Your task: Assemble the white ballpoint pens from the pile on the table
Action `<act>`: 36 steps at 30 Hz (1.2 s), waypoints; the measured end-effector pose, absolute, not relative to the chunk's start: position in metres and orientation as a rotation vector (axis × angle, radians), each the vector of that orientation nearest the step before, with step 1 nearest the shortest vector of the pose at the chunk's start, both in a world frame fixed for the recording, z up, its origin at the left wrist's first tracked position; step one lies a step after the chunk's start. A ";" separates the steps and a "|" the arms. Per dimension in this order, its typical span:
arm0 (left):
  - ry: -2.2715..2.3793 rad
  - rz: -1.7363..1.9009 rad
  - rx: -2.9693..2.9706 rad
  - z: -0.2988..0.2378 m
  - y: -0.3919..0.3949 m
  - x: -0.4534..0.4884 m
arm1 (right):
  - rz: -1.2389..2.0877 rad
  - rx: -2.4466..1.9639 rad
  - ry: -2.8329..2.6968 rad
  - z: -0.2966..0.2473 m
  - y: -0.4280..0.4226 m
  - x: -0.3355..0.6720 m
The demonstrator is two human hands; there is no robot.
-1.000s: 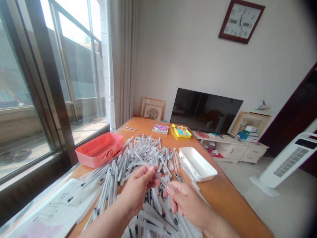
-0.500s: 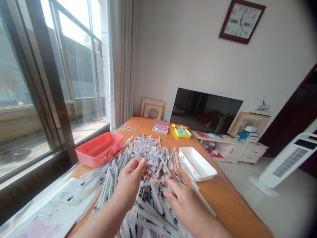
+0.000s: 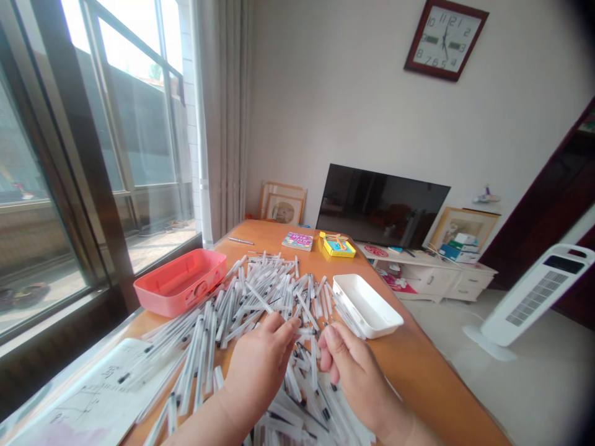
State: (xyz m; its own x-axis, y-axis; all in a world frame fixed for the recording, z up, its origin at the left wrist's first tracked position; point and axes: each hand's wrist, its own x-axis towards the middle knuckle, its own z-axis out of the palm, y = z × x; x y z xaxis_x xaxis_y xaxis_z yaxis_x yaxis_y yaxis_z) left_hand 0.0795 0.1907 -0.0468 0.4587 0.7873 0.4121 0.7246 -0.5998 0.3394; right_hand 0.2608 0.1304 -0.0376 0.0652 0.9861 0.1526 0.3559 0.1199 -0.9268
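Observation:
A wide heap of clear pens and pen barrels (image 3: 274, 282), many with black ends, covers the middle of the table. Over this pile my left hand (image 3: 264, 350) is closed, its fingertips at a short translucent pen (image 3: 307, 332) that points toward my right hand. My right hand (image 3: 353, 368) is closed in a pinch just to the right, a small gap from the left fingers. Something thin and tiny shows at its fingertips, too small to name. More pens lie beneath both hands and are partly hidden by them.
A pink-red plastic tray (image 3: 181, 282) stands at the left, a white tray (image 3: 367, 305) at the right. Beyond the heap are a small booklet (image 3: 297, 241), a yellow box (image 3: 338, 245) and a single pen (image 3: 241, 241). A marked sheet (image 3: 100, 396) lies front left.
My left hand has moved down and right, turning its back upward. The right hand has gone from loosely spread fingers to a pinch. The view has shifted slightly.

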 end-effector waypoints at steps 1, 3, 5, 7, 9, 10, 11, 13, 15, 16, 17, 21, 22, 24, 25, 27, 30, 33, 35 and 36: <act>1.370 0.744 2.645 -0.047 0.190 0.080 | 0.832 -1.413 -1.464 -0.039 0.131 0.261; 1.383 0.618 2.751 -0.047 0.190 0.081 | 0.806 -1.443 -1.499 -0.042 0.133 0.263; 1.370 0.535 2.830 -0.048 0.190 0.082 | 0.795 -1.462 -1.551 -0.044 0.135 0.264; 1.354 0.476 2.880 -0.048 0.190 0.083 | 0.746 -1.479 -1.612 -0.047 0.136 0.266; 1.347 0.444 2.900 -0.049 0.190 0.083 | 0.652 -1.501 -1.668 -0.049 0.137 0.267; 1.344 0.434 2.904 -0.050 0.190 0.084 | 0.596 -1.511 -1.693 -0.051 0.138 0.268; 1.339 0.426 2.907 -0.051 0.190 0.084 | 0.546 -1.516 -1.718 -0.052 0.138 0.269; 1.324 0.413 2.912 -0.053 0.191 0.084 | 0.462 -1.513 -1.772 -0.054 0.139 0.271; 1.303 0.408 2.909 -0.055 0.192 0.084 | 0.379 -1.509 -1.834 -0.056 0.139 0.274; 1.291 0.408 2.906 -0.056 0.192 0.084 | 0.341 -1.509 -1.870 -0.056 0.140 0.275; 1.282 0.411 2.901 -0.056 0.193 0.084 | 0.310 -1.507 -1.904 -0.056 0.140 0.275; 1.295 0.429 2.889 -0.056 0.194 0.084 | 0.332 -1.465 -1.912 -0.053 0.139 0.276; 1.309 0.433 2.890 -0.055 0.194 0.084 | 0.374 -1.455 -1.879 -0.053 0.139 0.276; 1.316 0.428 2.905 -0.053 0.194 0.084 | 0.460 -1.452 -1.821 -0.053 0.140 0.275; 1.311 0.422 2.915 -0.052 0.194 0.084 | 0.489 -1.457 -1.805 -0.053 0.140 0.275; 1.298 0.404 2.929 -0.051 0.194 0.084 | 0.520 -1.464 -1.800 -0.054 0.141 0.275; 1.301 0.384 2.923 -0.051 0.195 0.083 | 0.555 -1.440 -1.806 -0.055 0.142 0.277; 1.309 0.372 2.923 -0.052 0.195 0.083 | 0.596 -1.433 -1.777 -0.056 0.143 0.279; 1.305 0.372 2.933 -0.053 0.195 0.083 | 0.646 -1.455 -1.758 -0.056 0.143 0.280; 1.299 0.371 2.940 -0.053 0.195 0.083 | 0.677 -1.464 -1.760 -0.056 0.143 0.281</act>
State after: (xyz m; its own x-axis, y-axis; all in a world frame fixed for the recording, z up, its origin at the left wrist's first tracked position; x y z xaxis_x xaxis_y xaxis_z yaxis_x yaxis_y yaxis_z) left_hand 0.0827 0.1950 -0.0529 0.6520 0.7173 0.2456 0.7388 -0.6739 0.0070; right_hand 0.2806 0.1431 -0.0563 -0.0782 0.9757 0.2046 0.5873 0.2109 -0.7814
